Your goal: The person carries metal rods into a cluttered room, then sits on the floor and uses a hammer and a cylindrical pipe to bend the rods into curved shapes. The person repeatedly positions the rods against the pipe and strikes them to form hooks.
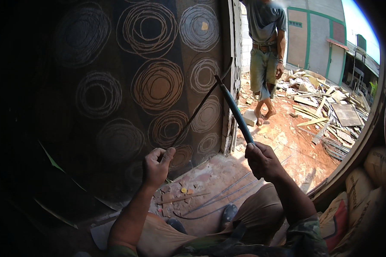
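Observation:
My left hand (158,166) is closed round the lower end of a long, thin dark rod (197,109), which rises diagonally to the right past the doorpost. In my right hand (261,160) is a dark green, bar-like tool (236,111), gripped at its lower end. The tool's dark tip meets the rod near the rod's upper part, where the rod bends slightly upward. Whether the rod sits inside a notch at the tip is too small to tell. My legs are bent below my hands.
A dark wall panel (158,85) with scribbled circles fills the left. A barefoot person (263,60) stands outside the doorway on reddish ground, beside scrap boards (321,107). Filled sacks (356,201) lie at right. Loose rods (227,192) and debris lie on the floor before me.

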Motion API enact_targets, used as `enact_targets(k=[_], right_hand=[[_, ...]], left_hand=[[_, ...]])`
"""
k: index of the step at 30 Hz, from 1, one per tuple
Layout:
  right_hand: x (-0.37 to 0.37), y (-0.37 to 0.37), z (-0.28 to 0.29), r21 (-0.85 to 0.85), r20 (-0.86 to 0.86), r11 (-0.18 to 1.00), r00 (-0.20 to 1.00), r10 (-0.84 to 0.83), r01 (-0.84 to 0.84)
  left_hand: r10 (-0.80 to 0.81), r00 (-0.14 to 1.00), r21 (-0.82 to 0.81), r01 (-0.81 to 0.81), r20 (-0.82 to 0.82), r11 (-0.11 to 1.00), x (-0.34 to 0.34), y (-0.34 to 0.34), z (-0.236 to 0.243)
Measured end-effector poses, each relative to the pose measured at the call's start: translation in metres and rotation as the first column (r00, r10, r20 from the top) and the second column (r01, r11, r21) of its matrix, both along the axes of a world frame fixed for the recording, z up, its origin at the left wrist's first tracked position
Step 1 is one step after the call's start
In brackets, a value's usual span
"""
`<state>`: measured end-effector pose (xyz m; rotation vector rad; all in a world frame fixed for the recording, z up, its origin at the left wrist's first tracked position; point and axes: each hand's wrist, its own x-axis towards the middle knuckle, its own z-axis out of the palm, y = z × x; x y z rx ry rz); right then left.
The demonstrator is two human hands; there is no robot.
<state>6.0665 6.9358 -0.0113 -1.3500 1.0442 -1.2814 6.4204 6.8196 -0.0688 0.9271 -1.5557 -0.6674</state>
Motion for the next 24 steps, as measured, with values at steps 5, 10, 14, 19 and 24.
enact_targets(k=[5, 10, 14, 19, 24], right_hand=[[-0.031, -0.008, 0.013, -0.050, -0.028, 0.999, 0.999, -0.016, 0.015], [-0.044, -0.004, 0.016, -0.061, -0.043, 0.998, 0.999, -0.003, 0.001], [-0.044, 0.004, 0.019, -0.066, -0.077, 0.997, 0.996, -0.042, 0.037], [-0.060, 0.007, 0.025, -0.111, -0.139, 0.993, 0.989, -0.053, 0.038], [-0.064, 0.010, 0.030, -0.129, -0.130, 0.991, 0.990, -0.054, 0.037]], left_hand=[[-0.061, 0.998, 0.103, 0.058, 0.026, 0.993, 0.000, 0.006, 0.009], [-0.073, 0.997, 0.081, 0.071, 0.030, 0.994, -0.002, 0.006, 0.004], [-0.085, 0.996, 0.091, 0.082, 0.036, 0.993, -0.004, 0.006, 0.001], [-0.100, 0.993, 0.072, 0.095, 0.068, 0.993, -0.005, 0.009, -0.002], [-0.095, 0.993, 0.072, 0.089, 0.077, 0.993, -0.001, 0.010, -0.001]])
